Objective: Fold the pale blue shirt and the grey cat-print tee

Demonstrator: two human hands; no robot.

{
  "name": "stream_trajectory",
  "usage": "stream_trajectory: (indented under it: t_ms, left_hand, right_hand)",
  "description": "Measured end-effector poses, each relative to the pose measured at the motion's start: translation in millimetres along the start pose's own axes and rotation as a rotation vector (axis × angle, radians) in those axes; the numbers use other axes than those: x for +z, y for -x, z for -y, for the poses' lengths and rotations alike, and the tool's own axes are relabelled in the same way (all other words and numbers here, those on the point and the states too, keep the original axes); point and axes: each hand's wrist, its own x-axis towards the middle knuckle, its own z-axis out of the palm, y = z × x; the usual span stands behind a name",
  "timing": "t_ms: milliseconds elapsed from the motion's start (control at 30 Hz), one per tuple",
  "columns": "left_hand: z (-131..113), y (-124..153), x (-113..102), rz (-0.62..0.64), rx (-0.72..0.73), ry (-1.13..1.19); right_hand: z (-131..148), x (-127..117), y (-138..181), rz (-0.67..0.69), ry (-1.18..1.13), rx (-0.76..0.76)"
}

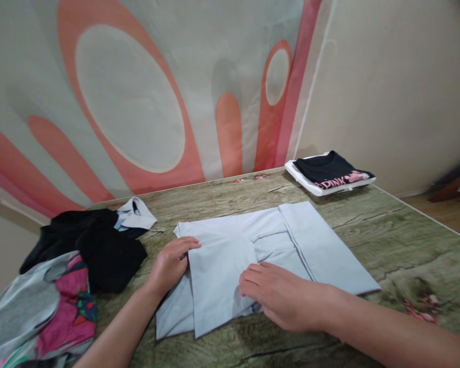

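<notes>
A pale blue shirt [310, 245] lies partly folded on the wood-grain table [406, 240]. My left hand [172, 263] rests at the shirt's left edge, its fingers bent and pinching a fold of the cloth. My right hand [278, 296] lies palm down on the near middle of the shirt, with its fingers curled over the edge of a folded flap.
A heap of unfolded clothes lies at the left: a black garment with a white collar [99, 245] and a grey and pink piece [57, 312]. A folded stack topped by a black shirt with pink print [331, 171] sits at the far right corner. A patterned wall stands behind.
</notes>
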Motion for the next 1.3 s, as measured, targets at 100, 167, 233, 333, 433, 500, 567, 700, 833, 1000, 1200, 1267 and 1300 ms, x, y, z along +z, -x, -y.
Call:
stream_trajectory:
  t_ms: [100, 167, 233, 333, 433, 500, 567, 700, 833, 1000, 1200, 1267, 1300]
  left_hand:
    - [1.0, 0.4, 0.0, 0.003, -0.001, -0.009]
    - [1.8, 0.6, 0.4, 0.002, 0.002, -0.012]
    - [2.2, 0.6, 0.7, 0.002, 0.002, -0.012]
    - [1.2, 0.3, 0.3, -0.002, -0.002, -0.015]
    - [-0.5, -0.1, -1.7, 0.012, 0.039, -0.024]
    - [-1.5, -0.2, -3.8, 0.073, 0.113, -0.034]
    - [-2.8, -0.2, -6.3, 0.150, 0.186, -0.048]
    - [-9.4, -1.1, -11.1, 0.214, 0.211, -0.056]
    - [-18.6, -2.8, -14.1, 0.273, 0.218, -0.023]
    - [-35.6, -4.8, -21.7, 0.331, 0.204, 0.126]
    - [-98.4, -1.8, -24.5, 0.450, 0.011, 0.202]
    - [-117.3, 1.4, -16.3, 0.460, -0.030, 0.153]
    - [-123.5, 2.9, -11.3, 0.454, -0.049, 0.127]
  right_hand:
    - [-2.8, 4.1, -2.5, -0.012, 0.044, 0.041]
    - [-6.2, 7.2, -4.2, -0.031, 0.044, 0.064]
    - [-9.8, 8.9, -4.9, -0.053, 0.033, 0.071]
    - [-14.1, 9.3, -4.2, -0.109, 0.007, 0.034]
    - [-16.7, 9.6, -3.6, -0.191, -0.029, -0.027]
    - [-18.0, 10.2, -3.7, -0.235, -0.051, -0.061]
    - [-19.3, 10.7, -4.1, -0.264, -0.068, -0.080]
    - [-22.9, 10.9, -4.7, -0.336, -0.129, -0.039]
    - [-28.4, 11.2, -4.6, -0.372, -0.203, 0.005]
    - [-31.6, 13.4, -4.3, -0.344, -0.198, -0.035]
    - [-25.7, 16.6, -9.3, -0.398, -0.105, -0.029]
    - [-23.1, 17.5, -11.7, -0.422, -0.080, -0.002]
    - [-22.0, 17.7, -12.5, -0.428, -0.073, 0.004]
